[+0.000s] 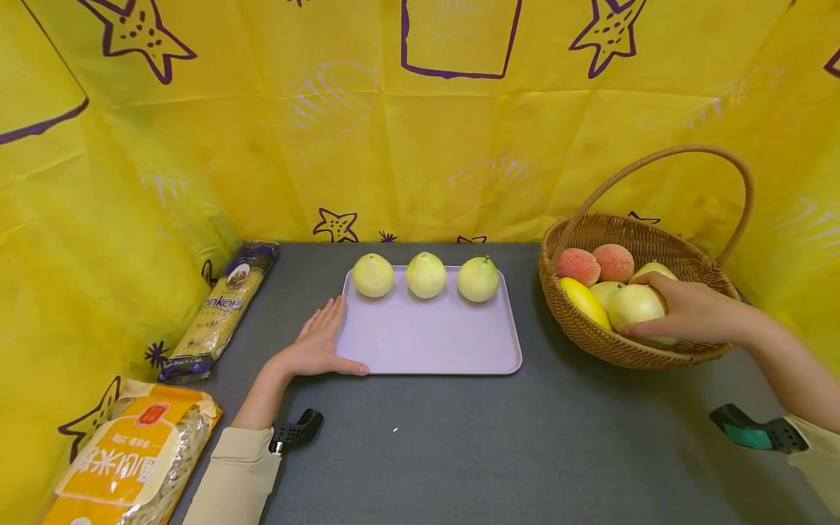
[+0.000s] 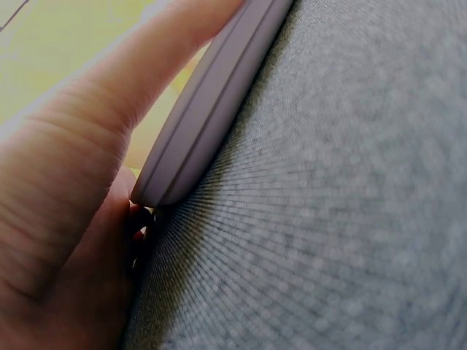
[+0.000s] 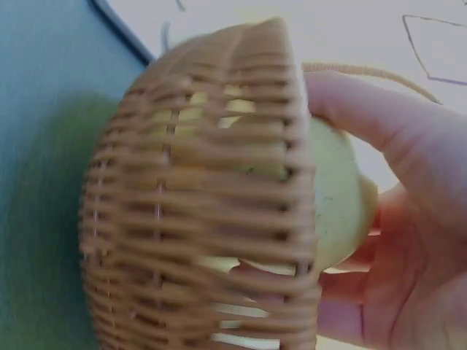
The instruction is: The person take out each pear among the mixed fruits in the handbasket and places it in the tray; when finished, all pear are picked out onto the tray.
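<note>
My right hand [image 1: 698,310] reaches into the wicker basket [image 1: 610,346] on the right and grips a pale yellow-green pear [image 1: 636,305]. The right wrist view shows thumb and fingers around this pear [image 3: 337,197], partly hidden by the basket's rim. Peaches [image 1: 615,261], a yellow fruit [image 1: 584,302] and more pale pears lie beside it. With fingers straight, my left hand [image 1: 318,343] touches the left side of a lilac tray [image 1: 426,335], its thumb along the front edge. Three pears [image 1: 426,275] stand in a row along the tray's back edge.
A pack of pasta [image 1: 226,306] lies at the left, and an orange bag of noodles [image 1: 138,452] sits nearer the front. The basket's tall handle [image 1: 709,149] arches over it. A yellow patterned cloth [image 1: 394,146] hangs behind the dark grey tabletop [image 1: 459,445].
</note>
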Available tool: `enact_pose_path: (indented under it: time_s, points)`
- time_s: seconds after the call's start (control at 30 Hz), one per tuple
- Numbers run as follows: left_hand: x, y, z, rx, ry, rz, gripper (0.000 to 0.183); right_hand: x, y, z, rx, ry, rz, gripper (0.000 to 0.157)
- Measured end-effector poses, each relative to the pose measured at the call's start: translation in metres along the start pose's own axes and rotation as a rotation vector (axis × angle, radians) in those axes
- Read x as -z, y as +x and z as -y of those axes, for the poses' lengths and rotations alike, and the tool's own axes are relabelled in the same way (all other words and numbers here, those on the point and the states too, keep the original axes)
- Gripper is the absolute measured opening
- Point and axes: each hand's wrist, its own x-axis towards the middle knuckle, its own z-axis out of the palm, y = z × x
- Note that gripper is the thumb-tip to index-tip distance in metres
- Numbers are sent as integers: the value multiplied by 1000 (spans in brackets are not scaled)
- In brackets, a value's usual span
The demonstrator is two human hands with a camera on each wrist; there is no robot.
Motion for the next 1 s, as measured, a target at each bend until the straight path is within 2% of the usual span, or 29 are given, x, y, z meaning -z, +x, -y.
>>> enact_pose_path:
  time_s: [0.37, 0.47, 0.63, 0.77, 1.0]
  points:
    - [0, -1, 0, -3, 4, -5, 136, 1, -5, 31, -50, 178, -84, 89]
    - [1, 0, 0, -5, 11, -4, 136, 0, -7, 38, -52, 254, -103, 86]
    - [1, -1, 0, -5, 7, -1, 135, 0, -8, 52, -6, 391, -139, 81]
    - [1, -1, 0, -7, 7, -1, 135, -1, -7, 65, 29, 419, -173, 81]
    - [1, -1, 0, -13, 6, -8, 135, -10, -1, 91, 26, 505, -185, 80]
